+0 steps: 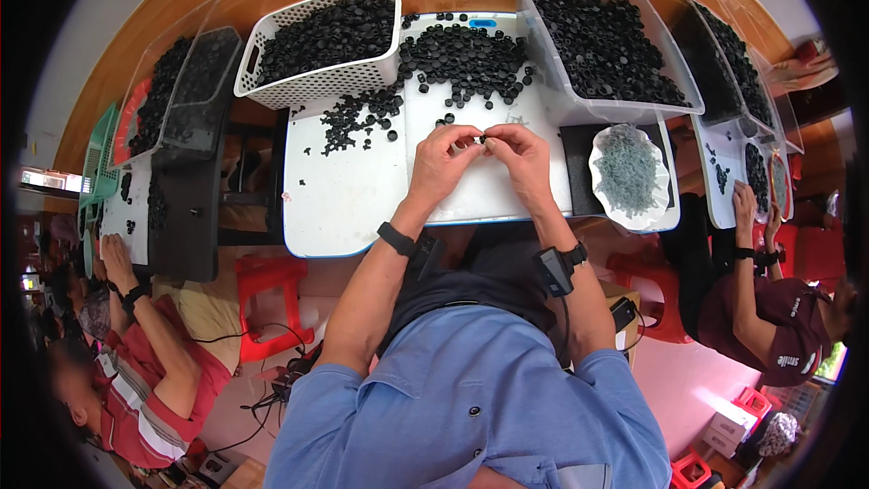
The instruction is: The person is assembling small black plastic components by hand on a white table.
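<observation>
Head view: a perforated white basket point(335, 86) is standing at the white desk's point(344, 199) far edge; the left hand's point(442, 161) fingers are pinching a small black part point(482, 139), the right hand's point(523, 156) likewise; a scalloped dish point(597, 170) is holding grey-green pieces point(628, 172).

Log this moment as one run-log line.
left hand: pinching small black part | right hand: pinching same part | beneath: white tabletop | beyond: loose black pieces | rightward: scalloped white dish, grey-green pieces
</observation>
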A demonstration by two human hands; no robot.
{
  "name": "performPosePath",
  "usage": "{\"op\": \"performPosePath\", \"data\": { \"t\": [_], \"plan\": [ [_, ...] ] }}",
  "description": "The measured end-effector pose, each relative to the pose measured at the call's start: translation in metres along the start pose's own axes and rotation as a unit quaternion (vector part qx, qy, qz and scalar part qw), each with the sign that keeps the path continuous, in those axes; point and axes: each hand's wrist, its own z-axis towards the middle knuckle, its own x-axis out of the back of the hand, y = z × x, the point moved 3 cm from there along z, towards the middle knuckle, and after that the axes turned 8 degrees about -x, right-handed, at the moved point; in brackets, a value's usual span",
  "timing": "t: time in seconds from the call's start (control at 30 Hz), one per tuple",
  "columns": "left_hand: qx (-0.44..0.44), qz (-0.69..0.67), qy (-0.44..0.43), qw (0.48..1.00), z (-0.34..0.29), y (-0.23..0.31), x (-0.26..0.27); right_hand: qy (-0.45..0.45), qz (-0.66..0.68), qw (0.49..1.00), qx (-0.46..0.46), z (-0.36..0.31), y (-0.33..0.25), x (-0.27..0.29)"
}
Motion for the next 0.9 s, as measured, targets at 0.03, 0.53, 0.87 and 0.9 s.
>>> {"op": "performPosePath", "data": {
  "t": [0.03, 0.53, 0.87, 0.9],
  "plan": [
    [-0.002, 0.001, -0.001, 1.000, 0.000, 0.000, 0.000, 0.000, 0.002, 1.000, -0.005, 0.000, -0.001, 0.001],
    [0.048, 0.218, 0.039, 0.974, 0.008, -0.021, 0.028, 0.067, -0.027, 0.997, 0.030, 0.001, -0.004, 0.001],
    [0.057, 0.081, 0.051, 0.994, -0.006, 0.007, -0.005, 0.080, -0.042, 0.994, 0.054, -0.005, -0.002, 0.000],
    [0.061, 0.071, 0.045, 0.995, -0.007, 0.005, -0.008, 0.084, -0.060, 0.993, 0.058, -0.007, -0.002, -0.001]
  ]
}}
